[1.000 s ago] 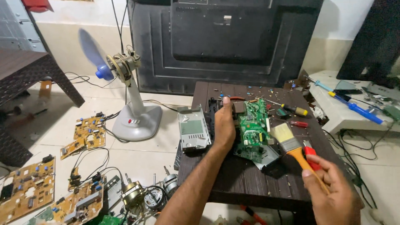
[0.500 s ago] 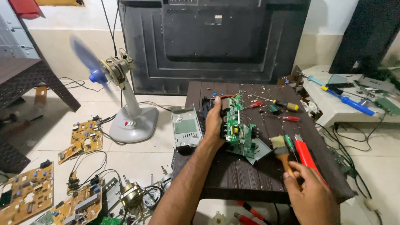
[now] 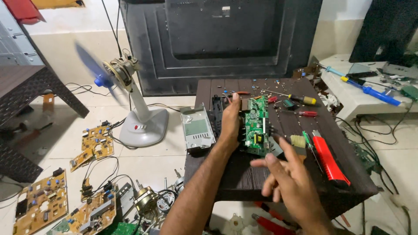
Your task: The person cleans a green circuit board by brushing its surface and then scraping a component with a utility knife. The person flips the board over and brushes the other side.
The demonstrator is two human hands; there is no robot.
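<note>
On the dark table (image 3: 244, 182), the left hand (image 3: 230, 124) is gripping the green board (image 3: 254, 126), tilting it up on edge. Right hand (image 3: 287, 180) is hovering just in front, fingers spread and empty, beside a brush (image 3: 298, 143) and red tool (image 3: 328, 159).

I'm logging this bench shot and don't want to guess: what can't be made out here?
- Head view: the green circuit board is tilted on edge, its far face hidden; the left hand covers its left edge.
- The paintbrush handle is hidden behind the open right hand.
- The fan blades are motion-blurred.
- Small parts on the dark table are too small to identify.
</note>
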